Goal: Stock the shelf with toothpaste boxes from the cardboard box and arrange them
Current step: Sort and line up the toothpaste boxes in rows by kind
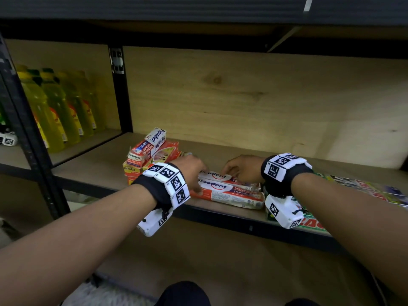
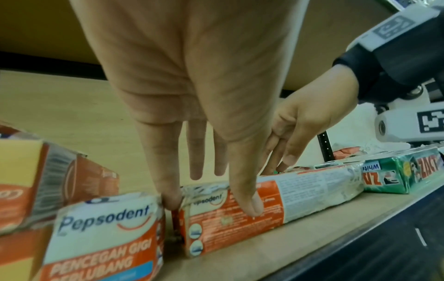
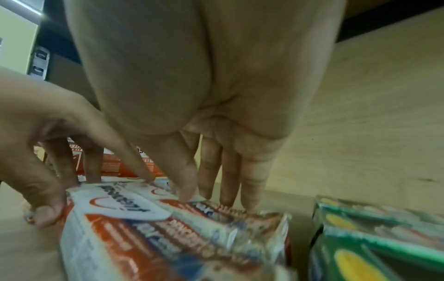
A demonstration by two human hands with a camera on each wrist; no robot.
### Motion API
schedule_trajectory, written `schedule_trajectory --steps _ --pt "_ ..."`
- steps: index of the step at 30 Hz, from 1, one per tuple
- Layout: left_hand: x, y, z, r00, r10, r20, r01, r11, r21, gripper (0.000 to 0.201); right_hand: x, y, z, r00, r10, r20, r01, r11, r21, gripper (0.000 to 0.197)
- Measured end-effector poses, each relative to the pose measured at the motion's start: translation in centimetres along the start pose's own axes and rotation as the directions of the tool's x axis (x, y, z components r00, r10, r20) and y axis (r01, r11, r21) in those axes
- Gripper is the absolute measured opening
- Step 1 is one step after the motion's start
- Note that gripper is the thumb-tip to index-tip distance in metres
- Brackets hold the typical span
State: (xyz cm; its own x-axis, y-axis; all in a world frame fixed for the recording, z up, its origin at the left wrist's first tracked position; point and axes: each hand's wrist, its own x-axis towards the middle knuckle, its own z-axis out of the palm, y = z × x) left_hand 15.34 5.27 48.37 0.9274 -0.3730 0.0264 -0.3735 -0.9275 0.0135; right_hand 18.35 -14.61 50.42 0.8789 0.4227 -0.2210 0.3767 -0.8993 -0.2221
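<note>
I see pack (image 1: 229, 192) flat by shelf (image 1: 220, 149) front edge, narrow gaps to stack (image 1: 152, 155) left and green boxes (image 2: 396, 175) right. Left hand (image 1: 189, 171) pinches its left end; right hand (image 1: 242, 168) has straight fingertips on top. Bare board behind.

Wrapped Pepsodent pack (image 1: 229, 192) lies flat on shelf (image 1: 220, 150).

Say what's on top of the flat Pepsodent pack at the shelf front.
Only hands on the Pepsodent pack: the left hand holds its left end, the right hand touches its top. The patch beneath them is covered.
</note>
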Motion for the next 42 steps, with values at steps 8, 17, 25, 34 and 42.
schedule_trajectory --steps 8,17,25,34,42 --pt "1.5 0.8 1.3 0.995 -0.104 0.006 0.103 0.994 0.048 0.045 -1.8 1.9 -1.2 0.971 0.075 0.227 -0.026 0.977 -0.213 0.076" --pt "4.7 0.3 1.3 0.986 -0.166 0.035 0.161 0.981 0.109 0.035 1.3 3.3 -1.6 0.977 0.053 0.208 -0.013 0.982 -0.189 0.073" --pt "8.8 0.6 1.4 0.965 -0.257 0.049 0.255 0.966 0.050 0.033 3.6 6.3 -3.2 0.980 0.126 0.155 -0.099 0.980 -0.171 0.071" --pt "10.3 0.0 1.4 0.970 -0.240 0.048 0.240 0.971 -0.008 0.041 4.2 7.8 -3.6 0.990 0.125 0.064 -0.121 0.990 -0.067 0.057" --pt "10.6 -2.1 0.3 0.977 -0.136 0.163 0.173 0.956 -0.237 0.053 3.9 8.9 -3.7 0.988 0.128 0.086 -0.117 0.985 -0.123 0.065"
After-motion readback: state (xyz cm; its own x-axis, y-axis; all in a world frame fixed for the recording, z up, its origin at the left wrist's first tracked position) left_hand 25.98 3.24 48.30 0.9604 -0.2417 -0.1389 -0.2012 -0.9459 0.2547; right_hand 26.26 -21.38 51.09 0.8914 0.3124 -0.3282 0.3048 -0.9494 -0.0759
